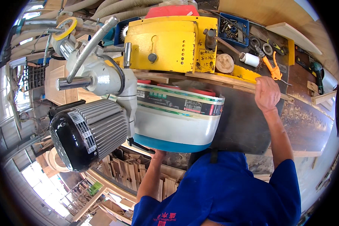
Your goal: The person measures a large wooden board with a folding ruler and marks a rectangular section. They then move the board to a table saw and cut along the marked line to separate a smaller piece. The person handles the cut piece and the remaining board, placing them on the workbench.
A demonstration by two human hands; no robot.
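Observation:
My right hand (267, 93) is closed over a long thin wooden strip (229, 84), near its right end. The strip lies along the lower edge of a yellow metal fence (162, 43) and passes behind the white and teal power feeder (177, 128). Red wheels show partly above the feeder's rim. Beside the feeder's lower edge is my left hand (160, 154), close to a black lever (141, 146); its fingers are hidden by the feeder. A grey ribbed motor (88, 132) with a black cap hangs at the left.
Behind the fence sit a blue bin (233, 30) of metal parts, a white thread-like spool (249, 59), a round wood piece (225, 63) and an orange-handled tool (272, 67). A green drill (317, 75) lies far right. Wood offcuts (128, 169) stand below left.

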